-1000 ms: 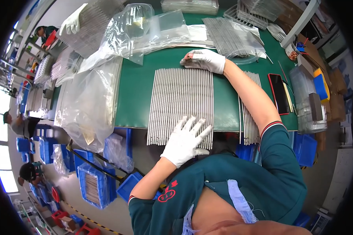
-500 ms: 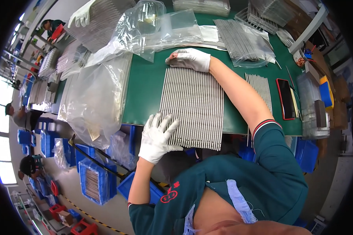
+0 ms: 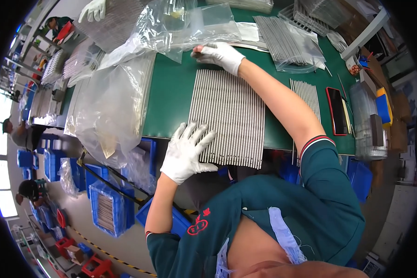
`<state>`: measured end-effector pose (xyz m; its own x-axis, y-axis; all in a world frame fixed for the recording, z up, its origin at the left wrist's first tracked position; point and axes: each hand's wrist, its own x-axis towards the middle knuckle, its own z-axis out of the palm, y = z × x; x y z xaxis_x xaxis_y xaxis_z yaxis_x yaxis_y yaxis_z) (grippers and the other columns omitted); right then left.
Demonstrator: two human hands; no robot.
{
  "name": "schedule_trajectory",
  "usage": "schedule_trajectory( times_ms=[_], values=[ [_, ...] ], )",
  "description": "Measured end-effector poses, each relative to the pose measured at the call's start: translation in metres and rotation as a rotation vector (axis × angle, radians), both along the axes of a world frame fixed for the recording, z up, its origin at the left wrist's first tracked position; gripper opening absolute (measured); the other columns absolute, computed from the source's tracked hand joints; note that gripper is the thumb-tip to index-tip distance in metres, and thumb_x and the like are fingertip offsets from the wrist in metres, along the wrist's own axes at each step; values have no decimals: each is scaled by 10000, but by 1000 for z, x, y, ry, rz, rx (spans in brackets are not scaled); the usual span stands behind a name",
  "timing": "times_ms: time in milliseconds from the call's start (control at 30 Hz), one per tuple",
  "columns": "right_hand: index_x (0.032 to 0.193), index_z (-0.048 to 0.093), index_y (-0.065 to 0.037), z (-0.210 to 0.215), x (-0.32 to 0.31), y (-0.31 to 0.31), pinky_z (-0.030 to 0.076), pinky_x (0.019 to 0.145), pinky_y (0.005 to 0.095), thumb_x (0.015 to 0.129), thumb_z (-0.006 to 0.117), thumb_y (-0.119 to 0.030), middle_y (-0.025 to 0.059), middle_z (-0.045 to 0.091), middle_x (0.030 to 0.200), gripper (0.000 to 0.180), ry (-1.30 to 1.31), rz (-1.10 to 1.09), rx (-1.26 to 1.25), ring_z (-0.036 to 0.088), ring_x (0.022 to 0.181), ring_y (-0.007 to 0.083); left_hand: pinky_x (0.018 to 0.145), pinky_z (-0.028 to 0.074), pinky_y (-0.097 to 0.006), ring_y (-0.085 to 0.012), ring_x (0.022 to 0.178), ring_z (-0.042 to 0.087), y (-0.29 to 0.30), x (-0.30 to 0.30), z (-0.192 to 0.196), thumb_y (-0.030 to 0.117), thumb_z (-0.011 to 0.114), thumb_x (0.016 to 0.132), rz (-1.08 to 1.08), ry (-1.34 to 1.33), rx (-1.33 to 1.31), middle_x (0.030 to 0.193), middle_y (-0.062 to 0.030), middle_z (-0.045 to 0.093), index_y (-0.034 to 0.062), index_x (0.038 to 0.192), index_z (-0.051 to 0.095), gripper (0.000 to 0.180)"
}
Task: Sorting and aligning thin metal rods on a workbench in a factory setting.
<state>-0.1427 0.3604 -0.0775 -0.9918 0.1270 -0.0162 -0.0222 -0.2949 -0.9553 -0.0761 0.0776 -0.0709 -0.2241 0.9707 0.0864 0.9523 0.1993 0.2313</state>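
From my end I've got the wide row of thin silvery metal rods lying side by side on the green-topped table, mid-view, near ends poking past the table's front edge. White-gloved L hand is at the row's near L corner: fingers spread wide, pointing away from the wearer, fingertips at the L edge, thumb out along the near ends. Looks like contact w/ the outer rods; can't tell how firm.

White-gloved R hand is just beyond the row's far end, fingers partly bent, tips bare & pointing L. Can't tell if it's gripping anything. R forearm crosses over the far R corner.

Approx. surroundings: smaller group of silvery rods to the R, partly under the R arm; red-edged black phone past that. Big clear plastic bag on the L, hanging over the edge. More grey rods w/ clear plastic wrap at far R.
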Motion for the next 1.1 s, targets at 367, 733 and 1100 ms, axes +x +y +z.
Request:
schedule_trajectory(
  times_ms=[367,733,1100],
  values=[
    [1019,577,19,68,231,43,488,833,297,878,554,-296,104,621,958,346,36,-507,302,613,899,184,1038,235,-472,-335,1215,353,22,29,-1,642,575,580,21,100,-44,1314,-113,416,177,1300,402,875],
    [908,605,-31,7,338,20,420,901,349,825,607,-178,75,645,975,168,-98,-463,1068,544,1086,270,1031,234,-481,-324,1224,360,60,83,3,531,634,668,-154,10,-5,1307,-118,421,176,1305,403,765],
    [884,544,-80,4,314,18,408,926,382,815,564,-186,101,540,1202,128,23,-150,1363,469,1145,302,1044,229,-451,-298,1239,344,79,93,-1,499,638,682,-142,25,-10,1315,-92,416,129,1279,428,733]
  ],
)
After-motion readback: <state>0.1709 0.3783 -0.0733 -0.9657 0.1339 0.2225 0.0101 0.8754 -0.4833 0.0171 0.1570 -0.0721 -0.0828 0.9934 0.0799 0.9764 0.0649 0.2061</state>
